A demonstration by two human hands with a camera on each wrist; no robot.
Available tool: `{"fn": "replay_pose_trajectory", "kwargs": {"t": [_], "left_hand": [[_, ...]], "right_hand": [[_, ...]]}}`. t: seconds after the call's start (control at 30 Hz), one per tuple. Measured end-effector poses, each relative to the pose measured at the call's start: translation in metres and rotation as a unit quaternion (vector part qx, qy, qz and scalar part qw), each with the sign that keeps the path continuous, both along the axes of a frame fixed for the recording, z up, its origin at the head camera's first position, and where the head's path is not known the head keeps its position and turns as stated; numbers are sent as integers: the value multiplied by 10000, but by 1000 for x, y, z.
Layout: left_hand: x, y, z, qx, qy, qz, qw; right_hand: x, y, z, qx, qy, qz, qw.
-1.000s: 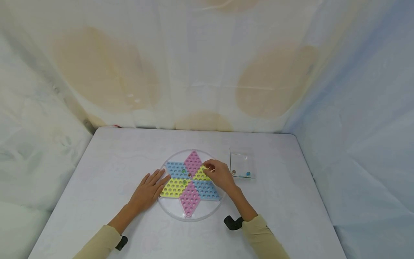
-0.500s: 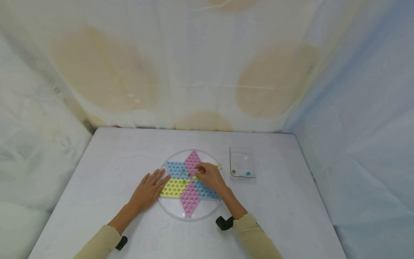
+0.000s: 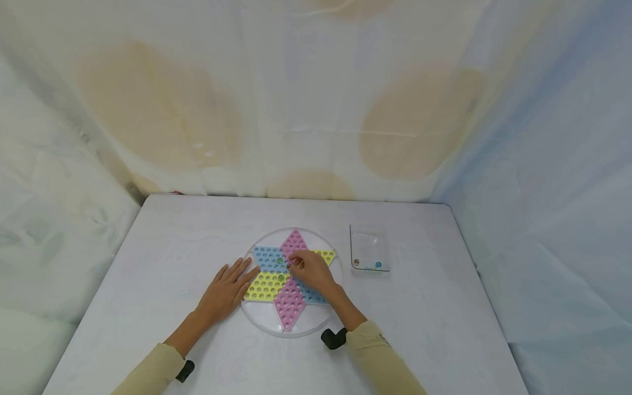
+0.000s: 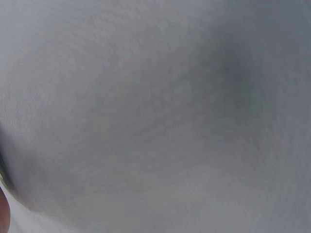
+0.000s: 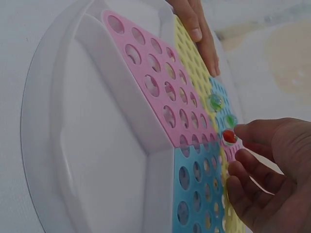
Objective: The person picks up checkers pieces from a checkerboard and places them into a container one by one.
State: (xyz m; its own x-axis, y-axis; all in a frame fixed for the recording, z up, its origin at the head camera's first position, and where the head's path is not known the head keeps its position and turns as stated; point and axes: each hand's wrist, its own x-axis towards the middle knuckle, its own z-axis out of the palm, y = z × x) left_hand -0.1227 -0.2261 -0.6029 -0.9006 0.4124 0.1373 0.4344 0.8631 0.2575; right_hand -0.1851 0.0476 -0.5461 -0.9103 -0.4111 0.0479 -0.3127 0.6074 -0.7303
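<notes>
A round Chinese checkers board (image 3: 290, 305) with pink, yellow and blue star points lies on the table. My left hand (image 3: 228, 285) rests flat with spread fingers at its left edge, fingertips over the rim. Above the board's middle, my right hand (image 3: 312, 270) has its fingertips at a red marble (image 5: 229, 137), which it pinches near the centre of the star. A green marble (image 5: 215, 102) sits in the yellow part, and another green marble (image 5: 231, 120) in the blue part. The left wrist view shows mostly blurred grey surface.
A clear square box (image 3: 370, 247) stands right of the board, with a brown marble (image 3: 356, 262) and a blue marble (image 3: 378, 264) inside. The white table (image 3: 419, 307) is bounded by hanging cloth (image 3: 306, 109) at the back and sides.
My right hand has moved left from the far-right yellow point to the red marble near the centre, uncovering the yellow point's outer end. The left hand has stayed in place.
</notes>
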Motion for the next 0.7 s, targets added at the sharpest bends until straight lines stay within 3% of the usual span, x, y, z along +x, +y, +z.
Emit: {"fn": "replay_pose_trajectory", "kwargs": {"t": [0.2,0.7], "left_hand": [[-1,1,-1,-5,49,-11,10000],[-1,3,-1,-20,-26,32,10000]], "right_hand": [[-1,-3,-5,295,55,10,9995],[2,-3,-4,271,98,-79,9996]]}}
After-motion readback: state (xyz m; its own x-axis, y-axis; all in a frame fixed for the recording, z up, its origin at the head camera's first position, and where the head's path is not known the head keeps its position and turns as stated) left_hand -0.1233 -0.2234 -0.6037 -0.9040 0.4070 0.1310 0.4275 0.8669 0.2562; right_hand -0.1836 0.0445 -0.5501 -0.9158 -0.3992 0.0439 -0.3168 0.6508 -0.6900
